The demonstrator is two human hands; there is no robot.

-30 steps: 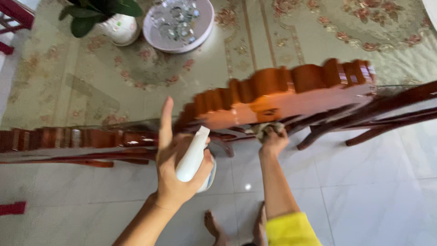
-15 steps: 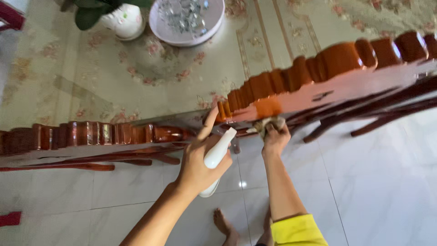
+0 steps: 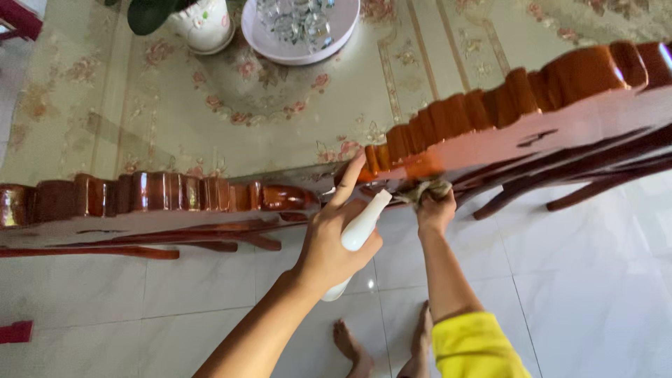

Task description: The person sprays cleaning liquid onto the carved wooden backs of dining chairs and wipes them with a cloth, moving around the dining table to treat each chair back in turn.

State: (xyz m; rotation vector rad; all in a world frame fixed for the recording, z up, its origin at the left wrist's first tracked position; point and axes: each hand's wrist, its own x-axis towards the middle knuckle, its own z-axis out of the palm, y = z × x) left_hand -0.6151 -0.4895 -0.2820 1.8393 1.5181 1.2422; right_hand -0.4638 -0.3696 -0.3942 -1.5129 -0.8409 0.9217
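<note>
My left hand (image 3: 329, 241) grips a white spray bottle (image 3: 358, 234), its nozzle aimed up at the corner of a glossy red-brown carved wooden table edge (image 3: 504, 115), index finger stretched along the top. My right hand (image 3: 435, 210), in a yellow sleeve, presses a crumpled grey-brown cloth (image 3: 428, 190) against the underside of that carved edge at its lower left end. A second carved wooden piece (image 3: 161, 199) runs to the left, ending near my left hand.
A floral beige tablecloth under glass (image 3: 231, 119) covers the table, bearing a white potted plant (image 3: 199, 21) and a round tray of glassware (image 3: 301, 21). Below are white floor tiles (image 3: 595, 280), my bare feet (image 3: 357, 346), and dark wooden rails (image 3: 581, 182).
The view has swung so the table edge sits higher and to the right. My left hand with the bottle has moved closer to the corner; the right hand keeps the cloth on the wood.
</note>
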